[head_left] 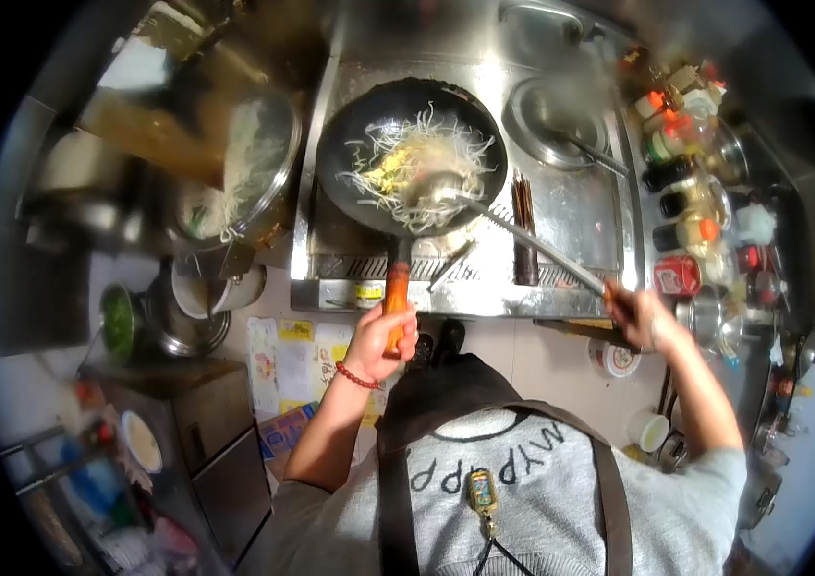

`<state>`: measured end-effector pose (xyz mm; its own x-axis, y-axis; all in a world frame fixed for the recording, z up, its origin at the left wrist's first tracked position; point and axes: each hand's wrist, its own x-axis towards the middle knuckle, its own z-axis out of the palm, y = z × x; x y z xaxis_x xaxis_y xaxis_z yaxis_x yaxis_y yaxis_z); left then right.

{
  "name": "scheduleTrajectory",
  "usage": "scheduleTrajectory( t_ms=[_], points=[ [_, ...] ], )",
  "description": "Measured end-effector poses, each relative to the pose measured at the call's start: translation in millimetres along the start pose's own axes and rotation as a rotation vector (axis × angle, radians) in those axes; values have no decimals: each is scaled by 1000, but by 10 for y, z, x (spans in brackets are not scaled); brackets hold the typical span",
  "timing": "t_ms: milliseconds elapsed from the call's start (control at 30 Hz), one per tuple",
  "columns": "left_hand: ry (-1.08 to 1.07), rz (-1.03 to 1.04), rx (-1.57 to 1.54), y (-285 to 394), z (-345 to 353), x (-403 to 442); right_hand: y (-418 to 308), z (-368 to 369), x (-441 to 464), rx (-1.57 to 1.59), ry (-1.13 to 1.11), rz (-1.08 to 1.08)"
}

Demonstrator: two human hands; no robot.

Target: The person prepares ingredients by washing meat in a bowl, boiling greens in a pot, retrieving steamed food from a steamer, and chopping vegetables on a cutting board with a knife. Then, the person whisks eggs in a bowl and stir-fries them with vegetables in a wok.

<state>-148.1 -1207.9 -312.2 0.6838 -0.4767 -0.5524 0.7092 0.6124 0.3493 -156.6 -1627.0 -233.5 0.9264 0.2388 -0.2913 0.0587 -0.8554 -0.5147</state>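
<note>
My left hand [383,336] is closed around the orange wooden handle [397,288] of a dark wok [345,197] on the steel stove. Pale thin strands [426,134], noodles or bean sprouts, lie in the wok with yellow pieces [390,171] that look like egg. On the right, my right hand [643,319] grips the far end of a long metal ladle [547,252]. Its bowl is down among the strands near the wok's middle, partly blurred. What lies beneath the bowl is hidden.
Right of the wok sit a round metal lid or pan [532,134] and an upright holder of thin sticks [524,230]. Seasoning bottles [681,202] and a red can [676,276] crowd the right side. A large bowl of pale strands [282,182] stands at left.
</note>
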Motion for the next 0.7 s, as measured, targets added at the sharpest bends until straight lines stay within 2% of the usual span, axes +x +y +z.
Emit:
scheduleTrajectory(
  t_ms=[67, 100, 133, 200, 267, 300, 333, 400, 433, 467, 533, 600, 633, 667, 700],
  points=[
    [16, 40, 110, 23, -125, 273, -109, -123, 433, 119, -169, 82],
    [65, 43, 137, 81, -161, 432, -221, -123, 698, -131, -210, 30],
    [9, 26, 16, 120, -247, 521, -152, 42, 900, -106, -77, -11],
    [-68, 69, 123, -15, -514, 379, -83, 292, 1017, 65, 172, -152],
    [-100, 48, 14, -231, -627, -4, -535, 55, 662, 199, 44, 58],
    [39, 17, 98, -245, -418, -221, -627, 10, 453, 492, -6, 186],
    [-60, -4, 49, -240, -303, -271, -597, 45, 268, 770, -10, 245],
    [41, 69, 47, -6, 32, -113, -570, 263, -35, 1232, -10, 305],
    [-23, 38, 32, 131, -33, 123, -632, 377, -99, 1355, -47, 320],
    [19, 33, 47, 256, 60, 245, -722, 480, -119, 1475, -80, 330],
    [-10, 73, 250, 314, 35, 447, -811, 727, -70, 1673, -146, 292],
    [230, 425, 1116, 192, -250, 698, -1010, 829, 9, 1845, -198, 217],
    [364, 1074, 1726, 94, -102, 629, -1017, 865, 36, 1989, -264, 200],
    [345, 1209, 2008, 66, 283, 471, -934, 992, 95, 2191, -419, 121],
    [85, 1141, 1828, -49, 521, 476, -956, 1067, 145, 2230, -442, 67]
  ],
)
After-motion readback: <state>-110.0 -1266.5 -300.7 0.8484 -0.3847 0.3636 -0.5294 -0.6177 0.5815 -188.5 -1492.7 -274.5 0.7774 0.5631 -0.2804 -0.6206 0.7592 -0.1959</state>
